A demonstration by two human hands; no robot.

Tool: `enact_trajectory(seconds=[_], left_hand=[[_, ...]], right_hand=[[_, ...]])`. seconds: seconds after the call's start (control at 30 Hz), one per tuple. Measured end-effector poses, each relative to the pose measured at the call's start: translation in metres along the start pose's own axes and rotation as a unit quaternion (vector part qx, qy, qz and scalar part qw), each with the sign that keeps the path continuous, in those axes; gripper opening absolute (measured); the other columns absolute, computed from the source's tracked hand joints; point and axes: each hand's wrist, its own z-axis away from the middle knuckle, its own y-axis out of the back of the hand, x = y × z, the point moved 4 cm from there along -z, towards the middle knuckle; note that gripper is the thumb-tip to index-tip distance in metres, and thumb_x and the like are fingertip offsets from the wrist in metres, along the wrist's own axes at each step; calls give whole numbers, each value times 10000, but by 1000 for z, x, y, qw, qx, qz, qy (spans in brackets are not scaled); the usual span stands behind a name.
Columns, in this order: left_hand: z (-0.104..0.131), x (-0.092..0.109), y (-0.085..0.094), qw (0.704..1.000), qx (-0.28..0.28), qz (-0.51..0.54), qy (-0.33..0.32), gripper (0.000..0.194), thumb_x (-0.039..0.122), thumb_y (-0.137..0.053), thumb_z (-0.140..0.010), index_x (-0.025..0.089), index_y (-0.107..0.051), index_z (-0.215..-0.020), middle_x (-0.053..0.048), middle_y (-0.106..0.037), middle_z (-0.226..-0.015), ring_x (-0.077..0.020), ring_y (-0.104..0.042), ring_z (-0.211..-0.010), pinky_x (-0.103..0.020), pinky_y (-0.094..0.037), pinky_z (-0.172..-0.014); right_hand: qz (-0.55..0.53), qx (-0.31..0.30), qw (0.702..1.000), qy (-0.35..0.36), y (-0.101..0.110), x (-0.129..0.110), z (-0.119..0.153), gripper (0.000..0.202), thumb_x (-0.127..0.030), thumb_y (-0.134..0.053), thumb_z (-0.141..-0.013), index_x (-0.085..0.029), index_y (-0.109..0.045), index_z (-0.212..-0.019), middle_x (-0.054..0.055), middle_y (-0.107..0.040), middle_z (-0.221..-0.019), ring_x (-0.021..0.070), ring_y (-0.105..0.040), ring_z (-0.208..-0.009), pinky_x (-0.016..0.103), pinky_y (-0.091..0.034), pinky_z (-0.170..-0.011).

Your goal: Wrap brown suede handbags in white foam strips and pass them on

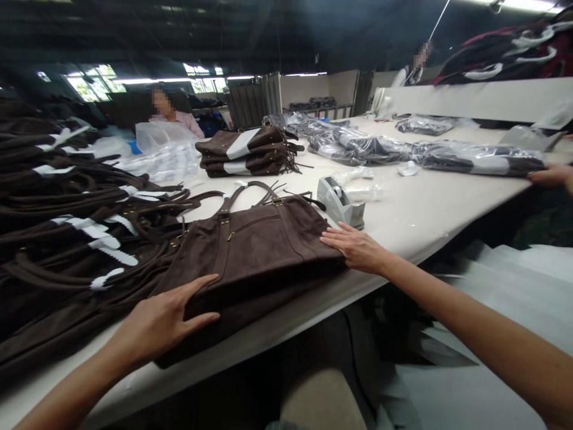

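A dark brown handbag point(264, 239) lies on its side at the table's front edge, its two handles pointing away from me and a zipped pocket facing up. My left hand point(163, 319) rests on the bag's near left corner, thumb and fingers apart. At the opposite end, my right hand point(356, 248) lies with outstretched fingers on the bag's right side. Just beyond that hand stands a grey tape dispenser point(341, 203). Piled to the left are several similar brown bags point(67, 239) with white wrapping around their handles.
On the white table point(403, 215), more brown bags point(246, 149) are stacked behind. Plastic-wrapped bags point(478, 158) lie toward the back right, where another person's hand point(553, 176) touches one. White sheets point(514, 334) are stacked below the table at right. A person point(172, 119) is across the table.
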Motion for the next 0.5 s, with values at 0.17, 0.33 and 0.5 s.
enact_trajectory(seconds=[0.17,0.33,0.5], left_hand=[[22,-8,-17,999,22,-24,-38,552,427,-526,-855,284,-480,-1386,-1,-629,-1284,-261,-620,-1138,-356,-548,-933],[33,-4,-5,958,173,-107,-202,623,85,-365,-868,273,-357,-1462,5,-608,-1317,-164,-638,-1111,-284,-500,-1003],[34,-11,-1,929,232,-169,-234,647,38,-364,-895,235,-254,-1501,-37,-577,-1354,-168,-582,-1197,-312,-420,-1091]], right_hand=[[-21,59,998,26,-18,3,10,630,22,-365,-812,-70,-399,-1433,159,-535,-1382,220,-478,-1310,448,-343,-1144],[9,98,995,31,-13,-14,19,608,-4,-319,-911,-184,-319,-1492,129,-543,-1377,211,-495,-1293,433,-394,-1114],[76,107,990,51,-7,-45,27,627,-24,-383,-929,-292,-312,-1492,143,-574,-1329,220,-568,-1213,370,-490,-1017]])
